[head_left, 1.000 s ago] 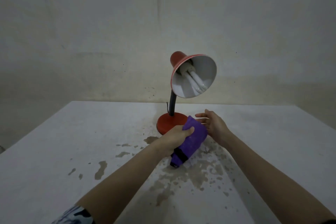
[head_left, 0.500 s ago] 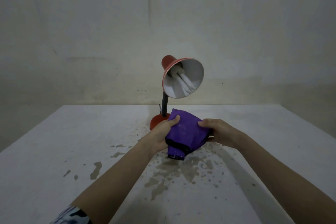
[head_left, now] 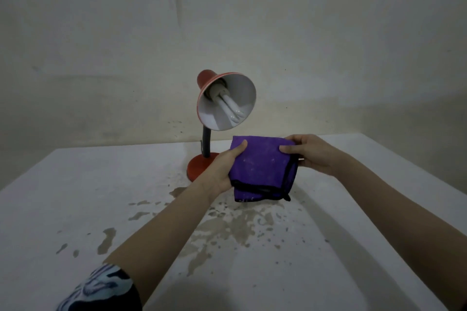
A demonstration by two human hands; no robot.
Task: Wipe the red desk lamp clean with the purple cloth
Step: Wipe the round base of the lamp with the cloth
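One head-worn view only, so no second view shares the scene. It looks forward and slightly down from the near edge of the white worktop [head_left: 63,184], taken here as the landmark. The wide lens bends the worktop's far edge and shows the wall [head_left: 227,20] rising behind it. Both forearms reach in from the bottom of the frame, above the worktop's near half. The red desk lamp [head_left: 222,106] stands towards the worktop's far edge, close to centre frame, its shade opening turned towards the camera.
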